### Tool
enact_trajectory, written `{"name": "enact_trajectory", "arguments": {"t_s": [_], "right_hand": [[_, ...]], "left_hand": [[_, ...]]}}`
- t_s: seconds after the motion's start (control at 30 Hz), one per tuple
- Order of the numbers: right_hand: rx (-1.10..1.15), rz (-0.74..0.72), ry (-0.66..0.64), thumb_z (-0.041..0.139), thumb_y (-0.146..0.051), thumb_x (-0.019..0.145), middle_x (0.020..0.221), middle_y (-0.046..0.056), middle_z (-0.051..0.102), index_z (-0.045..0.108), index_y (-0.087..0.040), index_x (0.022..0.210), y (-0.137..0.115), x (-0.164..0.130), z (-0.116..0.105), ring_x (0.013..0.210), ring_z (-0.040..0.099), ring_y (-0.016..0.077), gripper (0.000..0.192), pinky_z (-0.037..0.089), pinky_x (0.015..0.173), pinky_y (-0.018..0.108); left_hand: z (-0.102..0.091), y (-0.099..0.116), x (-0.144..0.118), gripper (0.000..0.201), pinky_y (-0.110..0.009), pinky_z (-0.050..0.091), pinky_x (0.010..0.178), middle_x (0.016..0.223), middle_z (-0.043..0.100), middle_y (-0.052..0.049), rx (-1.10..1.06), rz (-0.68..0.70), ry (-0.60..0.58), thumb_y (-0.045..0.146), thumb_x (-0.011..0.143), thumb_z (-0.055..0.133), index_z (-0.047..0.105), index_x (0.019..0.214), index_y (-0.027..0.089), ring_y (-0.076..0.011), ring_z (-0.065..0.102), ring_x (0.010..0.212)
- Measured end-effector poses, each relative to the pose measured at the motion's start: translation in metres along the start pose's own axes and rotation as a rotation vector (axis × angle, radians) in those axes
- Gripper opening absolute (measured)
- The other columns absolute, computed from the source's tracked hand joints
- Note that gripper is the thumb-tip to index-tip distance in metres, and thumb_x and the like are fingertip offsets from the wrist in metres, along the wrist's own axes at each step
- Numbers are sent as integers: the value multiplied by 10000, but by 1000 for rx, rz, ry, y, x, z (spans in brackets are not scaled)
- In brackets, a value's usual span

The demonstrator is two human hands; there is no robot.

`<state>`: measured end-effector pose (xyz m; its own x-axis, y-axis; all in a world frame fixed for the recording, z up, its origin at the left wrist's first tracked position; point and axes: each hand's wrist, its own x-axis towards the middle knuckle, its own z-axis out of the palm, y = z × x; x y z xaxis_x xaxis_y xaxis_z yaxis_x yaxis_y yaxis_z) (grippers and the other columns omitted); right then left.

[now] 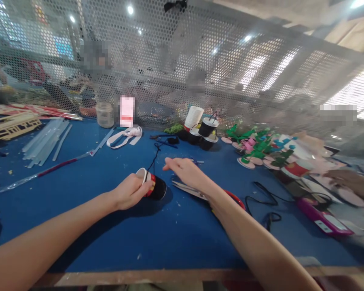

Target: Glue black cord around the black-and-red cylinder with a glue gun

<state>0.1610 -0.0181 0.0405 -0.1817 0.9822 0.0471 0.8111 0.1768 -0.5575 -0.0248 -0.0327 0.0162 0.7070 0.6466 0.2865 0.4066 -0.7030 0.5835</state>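
My left hand [130, 193] is closed around a small paper cup [154, 186] lying on its side on the blue table [157, 238]; the cup is black with a red band and a white rim. A black string [154, 158] runs up and away from the cup. My right hand [186, 173] hovers open, fingers stretched left, just right of the cup and over a pair of scissors [194, 190] with a red handle. It holds nothing.
Stacked white and black cups [200, 127] stand at the back centre, with clear plastic strips [45, 141], a white ribbon [124, 136] and a jar [104, 114]. Green and pink craft flowers [257, 151] fill the right. A pink box [323, 218] and another person's hand [352, 184] are far right. Mesh screen behind.
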Motion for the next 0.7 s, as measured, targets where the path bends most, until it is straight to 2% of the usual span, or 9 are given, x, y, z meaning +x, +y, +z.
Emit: {"name": "enact_trajectory", "arguments": {"t_s": [0.03, 0.1, 0.13, 0.2, 0.27, 0.37, 0.47, 0.57, 0.7], "right_hand": [[143, -60, -113, 260, -460, 812, 817, 46, 627, 640, -170, 757, -8, -2, 4, 793, 553, 151, 481, 374, 739, 253], [372, -77, -278, 225, -515, 795, 744, 46, 627, 640, -145, 730, -18, -6, 12, 748, 555, 158, 560, 386, 709, 270], [498, -84, -340, 237, -529, 784, 719, 44, 623, 638, -137, 726, -20, -7, 16, 735, 552, 160, 564, 388, 702, 278], [725, -105, -371, 344, -509, 759, 715, 23, 617, 633, -148, 763, -22, -9, 23, 721, 543, 143, 463, 389, 702, 271], [929, -99, -298, 496, -426, 709, 738, 4, 610, 624, -163, 806, -22, -11, 27, 704, 533, 116, 308, 389, 699, 251], [1084, -23, -137, 611, -310, 631, 714, -1, 596, 615, -152, 714, -21, -13, 29, 653, 515, 93, 179, 389, 670, 238], [1104, -43, -15, 597, -292, 646, 667, -6, 578, 579, -150, 620, -18, -14, 28, 622, 492, 81, 145, 380, 645, 228], [1079, -103, 96, 563, -293, 680, 641, -14, 561, 545, -160, 608, -14, -13, 25, 596, 469, 74, 153, 369, 612, 221], [1012, -131, 188, 536, -290, 701, 612, -17, 548, 516, -164, 607, -10, -12, 20, 557, 449, 73, 159, 357, 572, 221]], "left_hand": [[0, 2, 0, 371, -228, 237, 487, 476, 297, 39, 10, 44, -3, 225, 816, 229, 281, 455, 158, -75, 253, 459], [-1, 7, -1, 350, -225, 260, 509, 511, 347, 27, 17, 133, -20, 198, 812, 233, 337, 481, 153, -83, 281, 487], [-1, 10, -2, 340, -223, 269, 518, 526, 365, 22, 15, 166, -35, 189, 810, 235, 359, 496, 151, -86, 292, 499], [-2, 14, -2, 325, -220, 282, 530, 548, 386, 16, 3, 189, -67, 179, 807, 237, 387, 521, 148, -89, 310, 517], [-1, 16, -3, 320, -218, 287, 538, 561, 398, 13, -30, 168, -88, 181, 808, 236, 397, 534, 146, -89, 323, 528], [0, 16, -2, 332, -215, 268, 507, 530, 360, 27, -109, 88, -98, 213, 809, 240, 358, 506, 148, -77, 298, 493], [2, 14, 0, 374, -213, 209, 433, 474, 262, 49, -286, -157, -102, 318, 803, 252, 281, 466, 159, -64, 225, 438], [4, 11, 3, 397, -206, 179, 400, 440, 259, 57, -508, -467, -54, 422, 765, 290, 314, 467, 160, -57, 222, 407], [7, 7, 7, 349, -195, 210, 399, 426, 337, 56, -674, -628, 44, 432, 710, 374, 423, 524, 140, -61, 284, 389]]}}
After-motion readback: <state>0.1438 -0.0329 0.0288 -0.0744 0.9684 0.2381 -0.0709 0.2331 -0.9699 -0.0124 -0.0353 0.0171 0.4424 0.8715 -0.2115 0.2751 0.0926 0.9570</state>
